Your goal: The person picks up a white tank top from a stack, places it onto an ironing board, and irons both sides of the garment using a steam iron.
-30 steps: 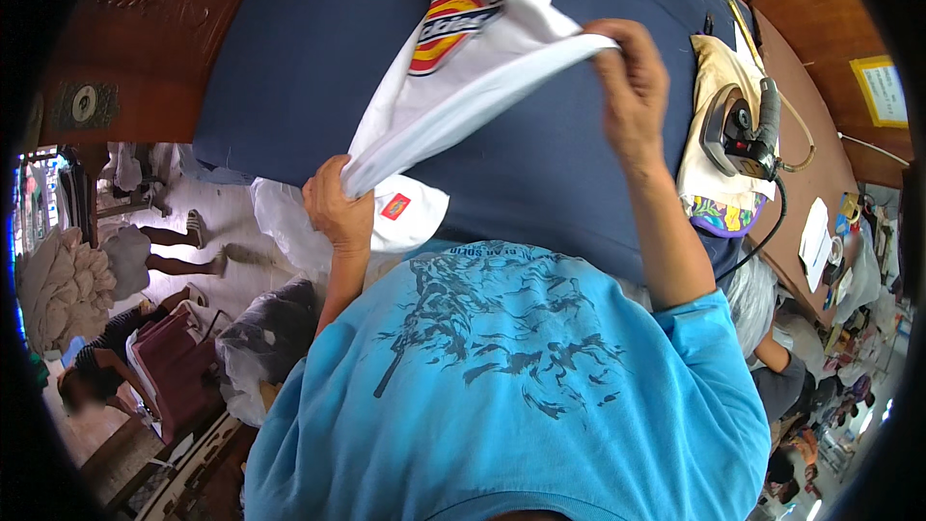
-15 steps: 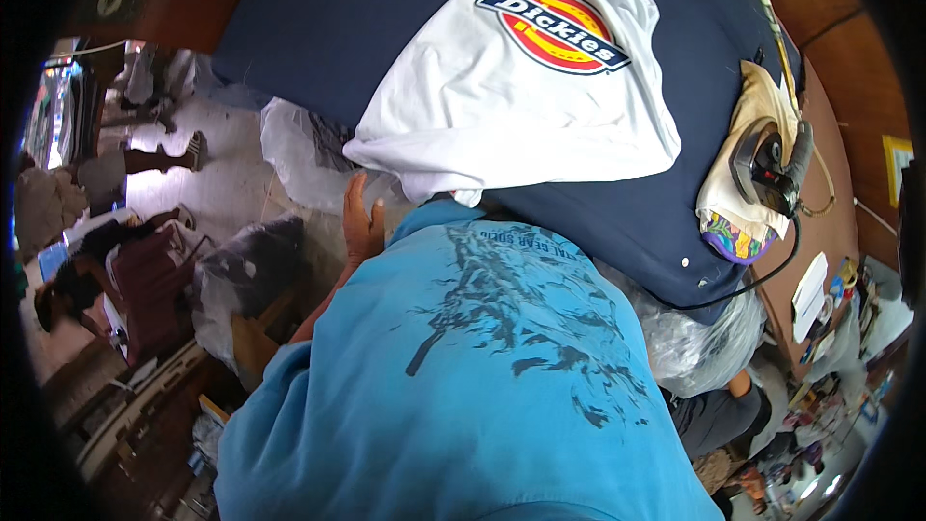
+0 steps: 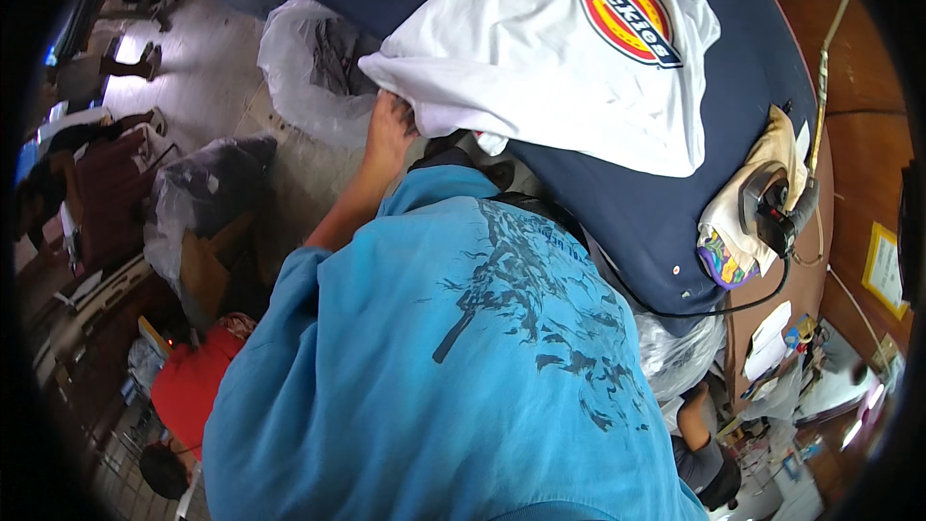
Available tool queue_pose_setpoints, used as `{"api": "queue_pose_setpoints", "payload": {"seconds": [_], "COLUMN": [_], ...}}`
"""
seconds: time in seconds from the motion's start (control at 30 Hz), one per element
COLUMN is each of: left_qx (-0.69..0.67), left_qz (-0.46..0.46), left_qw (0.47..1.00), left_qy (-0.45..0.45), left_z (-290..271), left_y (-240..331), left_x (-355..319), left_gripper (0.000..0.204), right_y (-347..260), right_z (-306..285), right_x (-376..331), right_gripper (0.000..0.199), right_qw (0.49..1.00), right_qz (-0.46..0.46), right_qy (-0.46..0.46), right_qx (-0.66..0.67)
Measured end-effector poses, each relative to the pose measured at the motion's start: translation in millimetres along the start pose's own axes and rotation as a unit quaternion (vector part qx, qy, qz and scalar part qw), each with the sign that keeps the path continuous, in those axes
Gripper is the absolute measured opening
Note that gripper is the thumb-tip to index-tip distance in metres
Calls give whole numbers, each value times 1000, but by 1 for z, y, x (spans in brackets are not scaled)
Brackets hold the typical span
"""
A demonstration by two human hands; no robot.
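Observation:
A white T-shirt (image 3: pixel 502 58) with a red, yellow and dark blue printed logo lies spread over the dark blue padded ironing table (image 3: pixel 598 232). My left hand (image 3: pixel 391 125) is at the shirt's near left edge, its fingers bent against the cloth and their tips partly hidden. My right hand does not show. At the table's right side, an iron (image 3: pixel 772 207) with a dark cord rests on a beige cloth pad (image 3: pixel 725 222) that has a colourful patterned end.
A clear plastic bag (image 3: pixel 299 68) with dark contents sits left of the table. Another plastic-wrapped bundle (image 3: pixel 207 183) is on the floor. A person in red (image 3: pixel 198 381) is at lower left. More plastic (image 3: pixel 680 352) bulges below the table's right corner.
My left hand has moved up from beside my body to the T-shirt's edge, and its fingers have bent. The view has turned, and a person in red now shows at lower left.

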State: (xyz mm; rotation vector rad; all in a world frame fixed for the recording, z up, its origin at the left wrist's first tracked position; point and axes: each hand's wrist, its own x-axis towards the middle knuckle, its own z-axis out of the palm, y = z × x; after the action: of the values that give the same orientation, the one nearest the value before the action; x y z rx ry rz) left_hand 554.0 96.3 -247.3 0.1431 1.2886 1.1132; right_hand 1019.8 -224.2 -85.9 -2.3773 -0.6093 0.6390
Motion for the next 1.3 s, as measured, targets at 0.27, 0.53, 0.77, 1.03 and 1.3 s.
{"api": "queue_pose_setpoints", "payload": {"seconds": [0.27, 0.53, 0.77, 1.03, 1.3], "left_qx": [-76, 346, 331, 199, -192], "left_qz": [-55, -119, 21, 9, -214], "left_qw": [995, 921, 935, 964, 949], "left_qy": [-46, -131, -128, -175, -131], "left_z": [-1, -107, -46, -53, -41], "left_y": [3, -45, 11, 59, 84], "left_x": [-6, 16, 63, 61, 53], "left_gripper": [62, 47, 38, 49, 33], "right_y": [-23, -66, -104, -139, -167], "right_z": [58, 112, 144, 163, 187], "right_x": [11, 0, -15, -22, -28], "right_gripper": [18, 19, 19, 20, 21], "right_qw": [997, 992, 990, 990, 986], "right_qz": [-49, -72, -88, -99, -117], "right_qy": [-45, -64, -62, -77, -100], "right_qx": [47, 84, 90, 67, 57]}}
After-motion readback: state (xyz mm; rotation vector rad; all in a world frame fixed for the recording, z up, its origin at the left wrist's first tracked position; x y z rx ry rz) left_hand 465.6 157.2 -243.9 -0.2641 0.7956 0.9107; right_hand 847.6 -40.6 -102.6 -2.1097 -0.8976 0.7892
